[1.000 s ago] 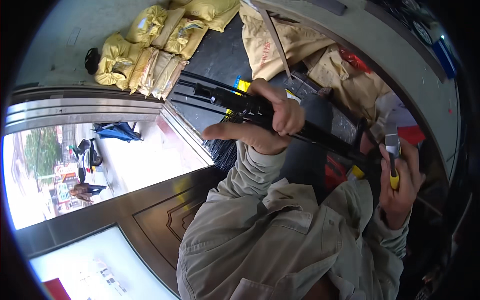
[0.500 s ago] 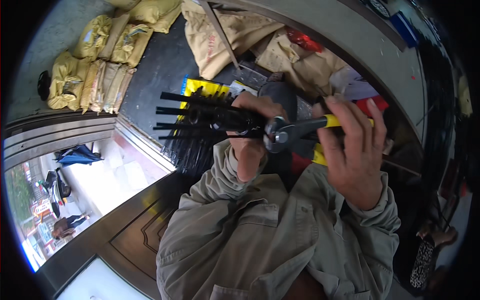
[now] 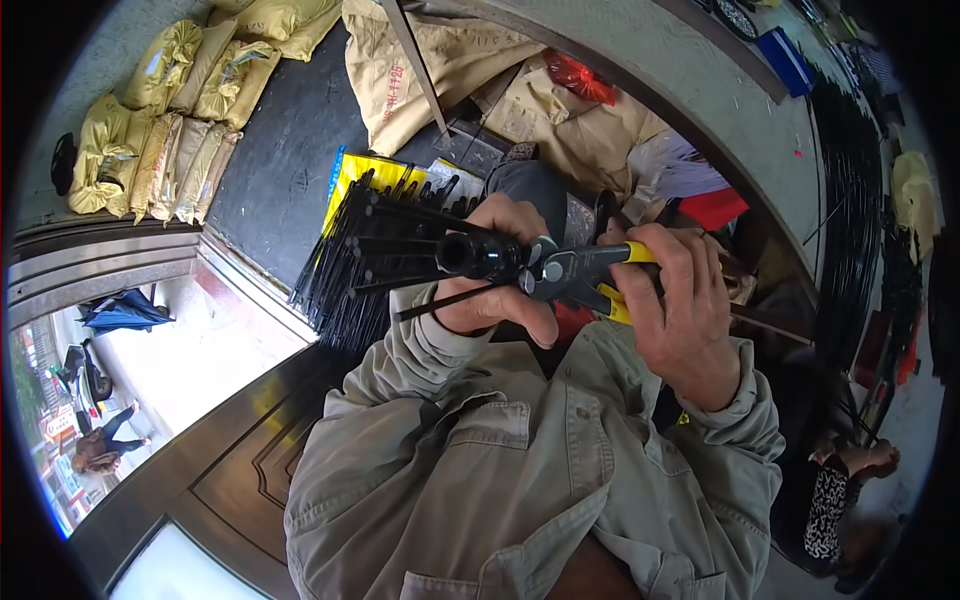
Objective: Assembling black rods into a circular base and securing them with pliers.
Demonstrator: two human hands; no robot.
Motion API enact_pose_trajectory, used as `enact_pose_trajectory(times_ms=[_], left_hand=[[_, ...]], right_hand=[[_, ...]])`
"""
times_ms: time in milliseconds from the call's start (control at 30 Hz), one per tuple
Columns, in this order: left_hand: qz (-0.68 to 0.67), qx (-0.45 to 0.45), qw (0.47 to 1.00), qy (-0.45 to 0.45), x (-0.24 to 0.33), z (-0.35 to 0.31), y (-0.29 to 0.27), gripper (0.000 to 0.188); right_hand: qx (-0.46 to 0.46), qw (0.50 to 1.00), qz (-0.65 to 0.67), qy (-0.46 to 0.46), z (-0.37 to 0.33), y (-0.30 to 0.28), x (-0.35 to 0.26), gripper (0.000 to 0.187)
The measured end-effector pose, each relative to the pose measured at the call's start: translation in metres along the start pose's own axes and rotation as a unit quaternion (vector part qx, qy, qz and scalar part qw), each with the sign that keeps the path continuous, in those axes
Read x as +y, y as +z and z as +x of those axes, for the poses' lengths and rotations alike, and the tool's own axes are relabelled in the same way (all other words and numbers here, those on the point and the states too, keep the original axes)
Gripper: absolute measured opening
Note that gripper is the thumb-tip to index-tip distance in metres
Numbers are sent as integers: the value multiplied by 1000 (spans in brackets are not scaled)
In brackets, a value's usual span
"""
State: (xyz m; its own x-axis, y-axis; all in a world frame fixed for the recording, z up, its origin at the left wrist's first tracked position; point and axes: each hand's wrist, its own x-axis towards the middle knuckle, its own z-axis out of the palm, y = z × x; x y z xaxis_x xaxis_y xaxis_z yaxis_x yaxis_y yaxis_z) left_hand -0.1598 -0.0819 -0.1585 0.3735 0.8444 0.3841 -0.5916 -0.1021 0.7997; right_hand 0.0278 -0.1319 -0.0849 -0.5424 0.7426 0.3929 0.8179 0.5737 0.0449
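Note:
In front of my chest, my left hand (image 3: 505,308) is closed round a black umbrella frame (image 3: 480,254). Its thin rods fan out to the left around a thick central tube with an open end. My right hand (image 3: 685,315) grips the handles of yellow-handled pincers (image 3: 572,268). The metal jaws are at the frame's right end, beside my left fingers; what lies between them is hidden. Beyond my left hand lies a pile of black rods (image 3: 335,255), partly over a yellow sheet (image 3: 350,185).
Yellow sacks (image 3: 165,165) are stacked at the far left, and beige sacking (image 3: 420,70) lies ahead. A grey ledge (image 3: 740,100) curves along the right, with long black rods (image 3: 845,220) beyond it. Another person's patterned sleeve (image 3: 825,510) shows at the lower right. A brown door panel (image 3: 250,440) stands at my left.
The umbrella frame has turned so its tube's open end and rod tips face more toward me. Both hands and the pincers have shifted slightly left in view, and the right fingers have closed more.

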Motion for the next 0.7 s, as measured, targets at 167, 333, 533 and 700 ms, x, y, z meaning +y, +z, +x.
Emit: enact_pose_trajectory(times_ms=[167,333,533,700], left_hand=[[18,-61,998,27,0,0,-3,56],[28,-51,998,27,5,1,4,54],[64,63,995,36,2,-1,23,68],[98,102,990,8,2,7,25,79]], right_hand=[[-25,999,26,-13,-1,-4,3,21],[-35,999,28,-19,0,-14,6,20],[-106,988,116,11,-11,-23,-2,26],[-118,978,167,32,-3,-25,5,32]])
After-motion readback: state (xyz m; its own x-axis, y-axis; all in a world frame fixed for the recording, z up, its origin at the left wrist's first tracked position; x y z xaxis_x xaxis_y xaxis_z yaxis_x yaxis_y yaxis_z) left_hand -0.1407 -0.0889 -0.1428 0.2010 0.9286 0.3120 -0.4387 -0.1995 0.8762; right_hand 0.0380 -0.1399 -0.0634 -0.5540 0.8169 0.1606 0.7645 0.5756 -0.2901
